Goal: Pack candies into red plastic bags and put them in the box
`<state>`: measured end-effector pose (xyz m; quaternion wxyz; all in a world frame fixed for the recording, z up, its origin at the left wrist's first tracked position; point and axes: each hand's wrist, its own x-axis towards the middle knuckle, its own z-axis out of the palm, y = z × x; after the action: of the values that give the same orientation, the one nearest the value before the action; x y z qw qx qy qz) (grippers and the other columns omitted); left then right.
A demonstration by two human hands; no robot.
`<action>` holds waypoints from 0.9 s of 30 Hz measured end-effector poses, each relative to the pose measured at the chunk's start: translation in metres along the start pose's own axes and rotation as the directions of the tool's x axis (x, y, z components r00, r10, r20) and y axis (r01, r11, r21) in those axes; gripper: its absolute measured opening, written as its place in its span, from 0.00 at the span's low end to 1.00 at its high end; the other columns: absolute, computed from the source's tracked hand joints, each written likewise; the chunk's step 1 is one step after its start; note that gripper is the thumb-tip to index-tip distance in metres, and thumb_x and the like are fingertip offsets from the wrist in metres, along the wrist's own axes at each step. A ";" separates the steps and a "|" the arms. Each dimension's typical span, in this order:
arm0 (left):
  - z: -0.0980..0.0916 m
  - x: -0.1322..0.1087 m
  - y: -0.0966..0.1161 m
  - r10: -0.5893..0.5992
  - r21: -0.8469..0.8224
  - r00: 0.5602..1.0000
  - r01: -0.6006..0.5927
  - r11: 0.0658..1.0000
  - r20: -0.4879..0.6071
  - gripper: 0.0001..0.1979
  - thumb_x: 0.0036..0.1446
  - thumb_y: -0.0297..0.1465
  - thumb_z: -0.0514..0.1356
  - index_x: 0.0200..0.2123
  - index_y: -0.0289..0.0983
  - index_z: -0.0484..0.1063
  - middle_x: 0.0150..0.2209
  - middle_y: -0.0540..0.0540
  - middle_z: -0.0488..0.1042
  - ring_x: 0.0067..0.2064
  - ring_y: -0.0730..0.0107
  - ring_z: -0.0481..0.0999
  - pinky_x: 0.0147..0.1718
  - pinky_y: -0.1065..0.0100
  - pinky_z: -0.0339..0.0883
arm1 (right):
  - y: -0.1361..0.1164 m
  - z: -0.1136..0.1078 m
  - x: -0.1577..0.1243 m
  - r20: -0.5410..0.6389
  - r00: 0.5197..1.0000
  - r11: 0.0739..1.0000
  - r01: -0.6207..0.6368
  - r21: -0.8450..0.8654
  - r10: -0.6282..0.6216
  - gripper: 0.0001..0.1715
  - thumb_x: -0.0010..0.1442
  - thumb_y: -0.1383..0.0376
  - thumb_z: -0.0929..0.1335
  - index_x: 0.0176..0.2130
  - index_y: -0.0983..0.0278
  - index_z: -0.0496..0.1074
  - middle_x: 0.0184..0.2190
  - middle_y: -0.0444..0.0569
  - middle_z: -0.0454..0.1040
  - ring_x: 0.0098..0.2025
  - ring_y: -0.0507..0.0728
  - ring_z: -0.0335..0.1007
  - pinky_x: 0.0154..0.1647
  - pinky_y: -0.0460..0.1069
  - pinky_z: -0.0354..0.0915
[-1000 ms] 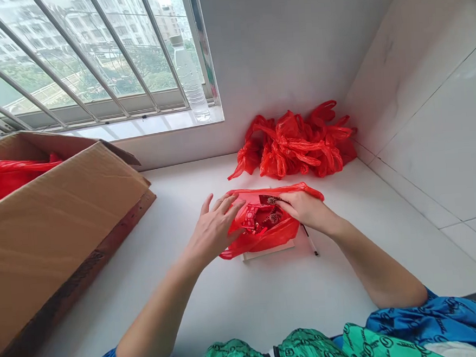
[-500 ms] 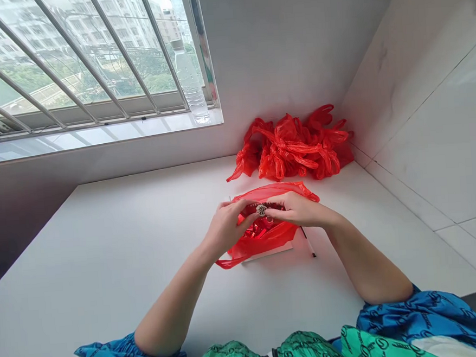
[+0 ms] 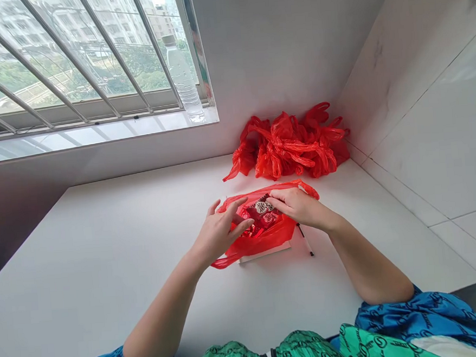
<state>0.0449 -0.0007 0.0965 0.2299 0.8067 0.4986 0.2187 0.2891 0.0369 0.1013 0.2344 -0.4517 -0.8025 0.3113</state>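
Note:
An open red plastic bag [image 3: 262, 244] lies on the white table in front of me. Inside it are shiny red wrapped pieces. My right hand [image 3: 299, 206] pinches a dark red packet [image 3: 261, 205] by its right end, just over the bag's mouth. Pale patches with black characters show on the packet. At the bag's left side, my left hand [image 3: 216, 231] has its fingers spread and holds nothing. Its fingertips hover over the left part of the bag. The contents beneath the packet are partly hidden.
Several knotted red plastic bags [image 3: 287, 148] are heaped against the back wall. A white flat thing [image 3: 267, 253] sticks out under the open bag, with a pen [image 3: 306, 241] at its right. On the sill by the barred window stands a clear bottle [image 3: 185, 87].
My left hand has let go of the packet and drawn slightly left, its fingers spreading. The packet stays in my right hand, tilted so more of its printed face shows. The view has shifted slightly.

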 end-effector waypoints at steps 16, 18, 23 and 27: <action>0.029 -0.023 0.011 0.109 0.483 0.978 -0.182 0.856 0.176 0.07 0.56 0.31 0.61 0.25 0.40 0.71 0.25 0.51 0.72 0.35 0.64 0.73 0.69 0.42 0.37 | -0.011 0.041 0.001 0.069 0.995 0.795 -0.010 -0.607 0.065 0.08 0.68 0.62 0.66 0.44 0.65 0.69 0.38 0.51 0.77 0.38 0.60 0.76 0.29 0.49 0.58; 0.031 -0.024 0.008 0.125 0.441 0.977 -0.190 0.877 0.173 0.07 0.57 0.32 0.60 0.27 0.40 0.73 0.26 0.51 0.73 0.35 0.64 0.74 0.69 0.43 0.38 | -0.011 0.044 0.002 0.063 0.994 0.777 -0.028 -0.629 0.086 0.14 0.66 0.62 0.67 0.49 0.67 0.68 0.41 0.53 0.76 0.39 0.61 0.76 0.29 0.50 0.60; 0.029 -0.027 0.003 0.193 0.288 0.959 -0.249 0.925 0.208 0.08 0.61 0.32 0.57 0.33 0.42 0.77 0.30 0.51 0.77 0.36 0.65 0.77 0.67 0.47 0.44 | -0.011 0.053 -0.001 0.081 0.996 0.763 0.023 -0.646 0.038 0.10 0.67 0.63 0.65 0.46 0.64 0.72 0.48 0.55 0.73 0.39 0.60 0.75 0.30 0.49 0.63; 0.023 -0.029 0.000 0.149 0.365 0.973 -0.205 0.908 0.175 0.11 0.62 0.29 0.56 0.29 0.42 0.76 0.29 0.50 0.77 0.37 0.64 0.75 0.64 0.49 0.49 | -0.008 0.068 -0.002 0.115 0.993 0.804 0.048 -0.592 0.025 0.18 0.65 0.54 0.68 0.45 0.66 0.72 0.43 0.55 0.74 0.38 0.61 0.75 0.29 0.50 0.65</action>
<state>0.0464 -0.0304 0.0748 0.0833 0.8914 0.4384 0.0791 0.2405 0.0127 0.0595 0.0357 -0.4786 -0.8746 0.0692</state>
